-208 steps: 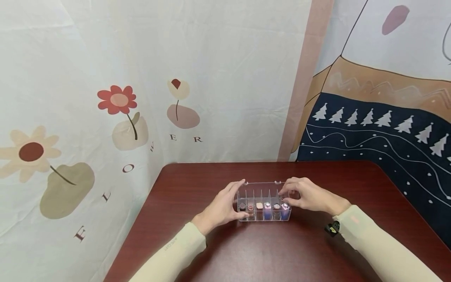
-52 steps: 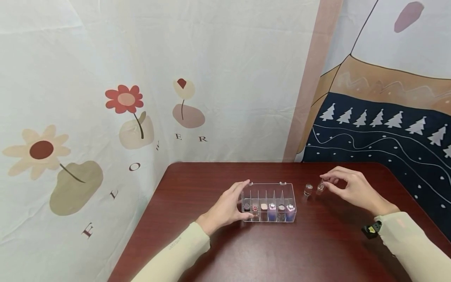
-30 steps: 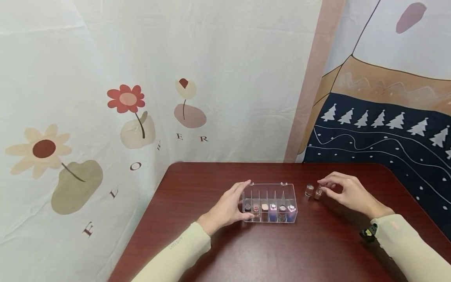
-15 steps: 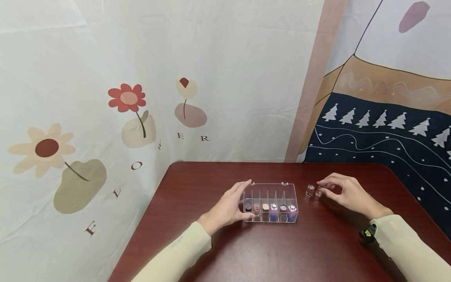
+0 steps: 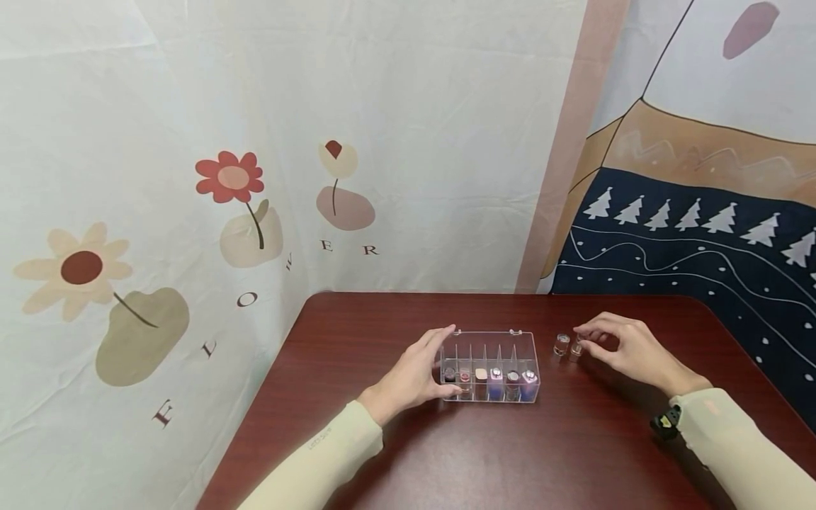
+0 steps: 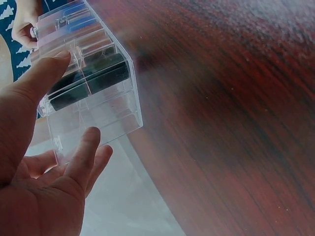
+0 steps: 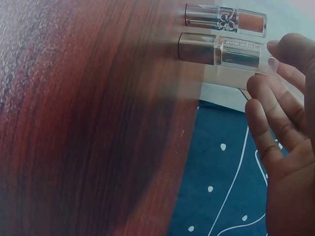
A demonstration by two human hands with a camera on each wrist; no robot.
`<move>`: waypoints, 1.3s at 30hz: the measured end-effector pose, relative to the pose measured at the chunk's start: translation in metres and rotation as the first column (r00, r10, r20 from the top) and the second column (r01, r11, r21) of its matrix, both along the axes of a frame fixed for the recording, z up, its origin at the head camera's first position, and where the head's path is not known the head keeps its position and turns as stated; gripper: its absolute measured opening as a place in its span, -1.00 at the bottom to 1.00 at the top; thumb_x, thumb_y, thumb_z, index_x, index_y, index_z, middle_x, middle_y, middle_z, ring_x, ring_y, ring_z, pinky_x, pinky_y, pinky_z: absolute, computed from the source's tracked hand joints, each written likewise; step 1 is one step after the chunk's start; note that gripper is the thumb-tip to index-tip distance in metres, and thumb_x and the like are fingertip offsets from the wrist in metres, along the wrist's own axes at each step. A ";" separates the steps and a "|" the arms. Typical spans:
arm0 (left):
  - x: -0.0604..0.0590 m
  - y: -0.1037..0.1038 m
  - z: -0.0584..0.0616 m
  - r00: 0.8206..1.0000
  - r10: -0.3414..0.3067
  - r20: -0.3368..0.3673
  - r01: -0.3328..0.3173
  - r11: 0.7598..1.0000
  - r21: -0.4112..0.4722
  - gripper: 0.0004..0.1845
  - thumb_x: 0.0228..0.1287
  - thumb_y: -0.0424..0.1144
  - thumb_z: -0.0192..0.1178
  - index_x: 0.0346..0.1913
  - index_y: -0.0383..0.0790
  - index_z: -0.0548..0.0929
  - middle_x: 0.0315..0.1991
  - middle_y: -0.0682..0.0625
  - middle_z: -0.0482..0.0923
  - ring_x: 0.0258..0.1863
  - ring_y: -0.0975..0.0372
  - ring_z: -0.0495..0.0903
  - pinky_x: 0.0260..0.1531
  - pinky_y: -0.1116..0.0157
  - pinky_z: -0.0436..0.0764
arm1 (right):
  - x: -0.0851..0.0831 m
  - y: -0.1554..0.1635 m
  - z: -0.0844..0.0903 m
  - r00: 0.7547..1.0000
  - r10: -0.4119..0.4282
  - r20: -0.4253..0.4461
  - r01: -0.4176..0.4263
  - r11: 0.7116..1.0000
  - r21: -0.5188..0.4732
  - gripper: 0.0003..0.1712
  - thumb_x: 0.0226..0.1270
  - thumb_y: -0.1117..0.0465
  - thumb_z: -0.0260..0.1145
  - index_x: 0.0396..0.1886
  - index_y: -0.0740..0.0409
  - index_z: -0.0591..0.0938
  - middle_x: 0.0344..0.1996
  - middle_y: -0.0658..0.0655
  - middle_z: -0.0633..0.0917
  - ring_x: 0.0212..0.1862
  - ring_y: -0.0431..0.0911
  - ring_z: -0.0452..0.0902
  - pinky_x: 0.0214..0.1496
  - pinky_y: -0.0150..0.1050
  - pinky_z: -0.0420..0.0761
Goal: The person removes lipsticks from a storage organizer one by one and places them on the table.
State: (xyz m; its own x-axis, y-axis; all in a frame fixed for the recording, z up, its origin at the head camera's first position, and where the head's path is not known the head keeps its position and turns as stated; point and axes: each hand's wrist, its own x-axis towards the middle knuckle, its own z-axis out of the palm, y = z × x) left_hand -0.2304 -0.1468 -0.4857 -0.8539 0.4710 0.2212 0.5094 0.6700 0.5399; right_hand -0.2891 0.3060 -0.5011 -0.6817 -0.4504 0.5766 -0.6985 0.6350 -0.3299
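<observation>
My left hand (image 5: 408, 372) grips the left end of a clear plastic organizer box (image 5: 487, 350), thumb at the front and fingers behind. Small cosmetic tubes and bottles fill the box's front row; two of them, purple-blue (image 5: 528, 386), are on the right side. To the right of the box, my right hand (image 5: 637, 354) pinches the clear top of an upright lipstick tube (image 7: 219, 50) marked "avocado", its base at the table. A second lipstick tube (image 7: 226, 19), with an orange-brown section, stands close beside it. The right index finger is partly hidden in the right wrist view.
The dark red wooden table (image 5: 484, 453) has its far edge against a pale flower-printed cloth (image 5: 433, 142). At the right hangs a navy cloth (image 5: 676, 248) with white trees. A small black device (image 5: 666, 423) sits at the right wrist.
Earlier my right hand was at the box's right back; now it is farther right, where two tubes stand on the table. Over the last half second, almost nothing moves.
</observation>
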 end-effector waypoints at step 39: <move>-0.001 0.000 -0.003 1.000 -0.026 0.016 0.025 0.998 0.059 0.25 0.21 -0.25 0.83 0.85 -0.28 0.25 0.70 -0.25 0.45 0.50 -0.17 0.73 0.34 0.14 0.93 | 0.014 -0.012 0.011 1.000 -0.006 -0.010 0.006 1.000 -0.012 -0.44 0.21 0.41 0.80 0.18 -0.07 0.92 0.10 -0.07 0.86 0.10 -0.21 0.73 0.40 -0.89 0.37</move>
State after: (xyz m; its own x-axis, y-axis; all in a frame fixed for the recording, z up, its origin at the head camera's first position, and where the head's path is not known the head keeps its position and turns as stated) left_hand -0.2312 -0.1470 -0.4890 -0.8458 0.4789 0.2351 0.5164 0.6241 0.5863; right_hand -0.2751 0.2942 -0.4903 -0.6788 -0.4396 0.5882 -0.6980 0.6353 -0.3306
